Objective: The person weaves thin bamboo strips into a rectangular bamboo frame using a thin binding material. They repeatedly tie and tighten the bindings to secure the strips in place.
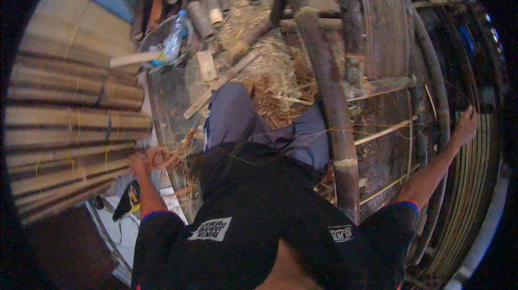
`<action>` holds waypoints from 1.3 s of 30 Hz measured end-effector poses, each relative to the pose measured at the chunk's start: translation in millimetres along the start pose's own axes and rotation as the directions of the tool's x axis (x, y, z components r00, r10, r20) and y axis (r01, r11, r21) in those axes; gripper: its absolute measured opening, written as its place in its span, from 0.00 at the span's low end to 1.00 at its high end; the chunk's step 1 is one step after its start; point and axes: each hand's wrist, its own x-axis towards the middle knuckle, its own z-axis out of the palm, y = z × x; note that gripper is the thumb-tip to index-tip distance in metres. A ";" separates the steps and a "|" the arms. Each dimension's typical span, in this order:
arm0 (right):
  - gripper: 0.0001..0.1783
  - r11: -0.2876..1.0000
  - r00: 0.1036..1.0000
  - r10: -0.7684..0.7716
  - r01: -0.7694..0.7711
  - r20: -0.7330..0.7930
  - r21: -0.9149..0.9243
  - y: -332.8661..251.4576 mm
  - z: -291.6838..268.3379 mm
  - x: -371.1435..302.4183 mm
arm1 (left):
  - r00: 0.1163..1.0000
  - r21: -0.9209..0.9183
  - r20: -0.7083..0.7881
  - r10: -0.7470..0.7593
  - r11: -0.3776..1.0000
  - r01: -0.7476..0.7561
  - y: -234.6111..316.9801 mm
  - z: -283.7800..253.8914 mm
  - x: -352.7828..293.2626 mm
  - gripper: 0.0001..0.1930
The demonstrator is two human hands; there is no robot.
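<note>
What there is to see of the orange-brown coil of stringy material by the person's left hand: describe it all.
The orange-brown coil of stringy material is loosely looped, with an uneven strand trailing up and right toward the grey-trousered leg. It looks like plant fibre or thin strips, though blur hides its texture. It appears to lie against the person's bare left hand, near the ends of the stacked tan slatted bundles; whether it is gripped or merely touched cannot be told.
</note>
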 end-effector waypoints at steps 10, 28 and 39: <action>0.14 0.225 0.627 -0.762 0.016 0.165 0.974 -299.4 -157.0 -234.7 | 0.864 -0.844 -0.439 0.248 0.216 -0.491 347.0 -349.0 -90.7 0.20; 0.13 0.378 0.580 -0.692 -0.216 0.430 0.900 -204.1 -132.7 -251.9 | 0.694 -0.748 -0.452 0.560 0.186 -0.637 409.9 -416.6 -101.5 0.13; 0.16 0.440 0.683 -0.388 -0.453 0.619 0.776 -104.6 -126.0 -217.2 | 0.771 -0.680 -0.568 0.288 0.363 -0.637 292.7 -458.7 25.2 0.27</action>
